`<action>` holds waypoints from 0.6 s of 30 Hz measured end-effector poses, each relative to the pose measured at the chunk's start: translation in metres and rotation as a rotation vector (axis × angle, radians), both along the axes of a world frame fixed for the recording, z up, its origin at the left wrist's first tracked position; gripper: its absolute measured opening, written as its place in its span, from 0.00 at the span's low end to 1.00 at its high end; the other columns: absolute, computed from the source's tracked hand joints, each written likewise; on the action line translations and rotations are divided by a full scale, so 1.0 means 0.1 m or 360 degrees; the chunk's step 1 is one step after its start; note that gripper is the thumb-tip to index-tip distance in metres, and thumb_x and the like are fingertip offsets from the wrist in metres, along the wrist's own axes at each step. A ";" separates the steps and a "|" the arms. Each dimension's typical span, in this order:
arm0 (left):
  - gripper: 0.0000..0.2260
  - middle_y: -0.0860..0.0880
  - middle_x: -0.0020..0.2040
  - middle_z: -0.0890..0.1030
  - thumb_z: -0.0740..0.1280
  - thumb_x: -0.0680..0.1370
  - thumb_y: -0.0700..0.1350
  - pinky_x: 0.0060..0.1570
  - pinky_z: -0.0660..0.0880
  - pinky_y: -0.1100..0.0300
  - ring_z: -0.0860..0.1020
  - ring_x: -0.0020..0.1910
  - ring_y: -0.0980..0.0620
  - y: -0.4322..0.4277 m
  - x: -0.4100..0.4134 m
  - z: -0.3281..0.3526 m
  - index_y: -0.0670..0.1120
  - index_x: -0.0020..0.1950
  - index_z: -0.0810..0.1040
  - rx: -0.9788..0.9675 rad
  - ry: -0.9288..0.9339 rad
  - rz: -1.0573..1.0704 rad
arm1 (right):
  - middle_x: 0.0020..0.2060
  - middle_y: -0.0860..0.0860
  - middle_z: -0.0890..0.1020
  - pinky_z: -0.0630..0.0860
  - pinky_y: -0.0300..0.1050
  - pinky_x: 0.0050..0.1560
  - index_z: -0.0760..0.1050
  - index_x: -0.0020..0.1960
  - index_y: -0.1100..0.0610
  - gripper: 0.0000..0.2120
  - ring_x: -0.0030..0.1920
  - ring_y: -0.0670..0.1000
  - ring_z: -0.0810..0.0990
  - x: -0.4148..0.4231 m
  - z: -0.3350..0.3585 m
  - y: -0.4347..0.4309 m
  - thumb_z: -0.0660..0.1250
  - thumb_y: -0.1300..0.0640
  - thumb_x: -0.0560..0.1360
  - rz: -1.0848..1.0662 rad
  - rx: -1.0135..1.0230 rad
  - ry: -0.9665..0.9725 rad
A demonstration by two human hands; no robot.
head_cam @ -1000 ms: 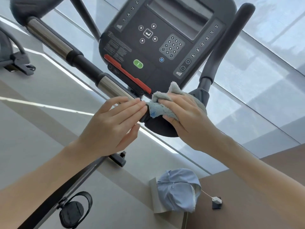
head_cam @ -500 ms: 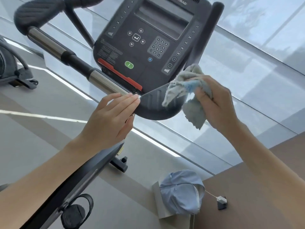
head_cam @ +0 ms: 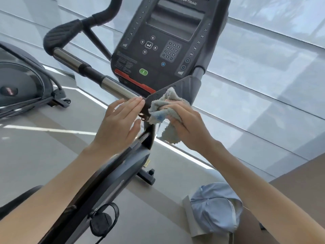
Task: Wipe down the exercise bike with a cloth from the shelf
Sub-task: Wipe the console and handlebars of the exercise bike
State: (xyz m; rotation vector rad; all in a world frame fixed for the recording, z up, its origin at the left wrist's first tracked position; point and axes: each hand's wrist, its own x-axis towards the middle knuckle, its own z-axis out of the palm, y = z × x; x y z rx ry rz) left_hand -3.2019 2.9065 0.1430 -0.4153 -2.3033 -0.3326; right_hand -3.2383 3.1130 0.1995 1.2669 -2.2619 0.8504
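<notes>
Console (head_cam: pixel 165 41) top cut by edge, label print unreadable; cloth (head_cam: pixel 163 106) covers pad (head_cam: pixel 184 85) corner; neighbouring machine (head_cam: pixel 21 85) cropped left.

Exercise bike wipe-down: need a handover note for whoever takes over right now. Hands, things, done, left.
Left hand: open, straight fingers touching the near end of the chrome handlebar.
Right hand: grips the cloth, pressing it on the near edge of the dark pad under the console.
Done: cloth fetched, wiping under way at the pad.
Left: which parts are already clean cannot be told; probably console, handlebar and frame.
</notes>
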 end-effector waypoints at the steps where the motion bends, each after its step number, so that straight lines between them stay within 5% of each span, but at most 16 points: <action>1: 0.20 0.41 0.67 0.74 0.55 0.80 0.44 0.68 0.63 0.46 0.72 0.67 0.45 0.01 0.02 0.02 0.37 0.68 0.72 -0.0028 0.0004 0.0012 | 0.52 0.50 0.79 0.68 0.34 0.57 0.77 0.54 0.63 0.09 0.54 0.44 0.74 -0.01 0.02 0.05 0.60 0.65 0.77 -0.0016 -0.0129 -0.0054; 5: 0.20 0.40 0.67 0.74 0.54 0.80 0.44 0.67 0.65 0.44 0.72 0.67 0.45 0.08 0.07 0.08 0.36 0.68 0.72 -0.0080 0.0026 0.0048 | 0.45 0.44 0.79 0.68 0.26 0.45 0.76 0.50 0.59 0.07 0.46 0.36 0.76 -0.30 0.22 0.22 0.59 0.63 0.79 -0.0258 -0.0693 -0.0072; 7: 0.20 0.40 0.67 0.74 0.53 0.80 0.44 0.67 0.65 0.44 0.73 0.67 0.44 0.15 0.08 0.08 0.35 0.68 0.72 -0.0047 0.0019 0.0056 | 0.51 0.49 0.81 0.71 0.34 0.51 0.77 0.51 0.62 0.08 0.51 0.45 0.78 -0.54 0.28 0.22 0.59 0.62 0.80 -0.0306 -0.0671 -0.0121; 10: 0.21 0.40 0.68 0.73 0.52 0.80 0.44 0.69 0.61 0.49 0.71 0.68 0.45 0.25 0.08 -0.01 0.36 0.69 0.71 0.0056 -0.0002 0.0111 | 0.59 0.53 0.78 0.64 0.47 0.68 0.77 0.58 0.65 0.11 0.64 0.55 0.72 -0.73 0.08 0.11 0.59 0.63 0.80 -0.0319 -0.0501 -0.0063; 18: 0.21 0.41 0.68 0.72 0.51 0.79 0.41 0.71 0.57 0.54 0.70 0.68 0.49 0.24 0.03 -0.07 0.35 0.69 0.70 0.0052 0.0094 0.0123 | 0.59 0.59 0.78 0.62 0.61 0.69 0.76 0.57 0.67 0.11 0.67 0.60 0.69 -0.34 -0.60 -0.17 0.61 0.66 0.77 -0.0108 -0.1074 0.0073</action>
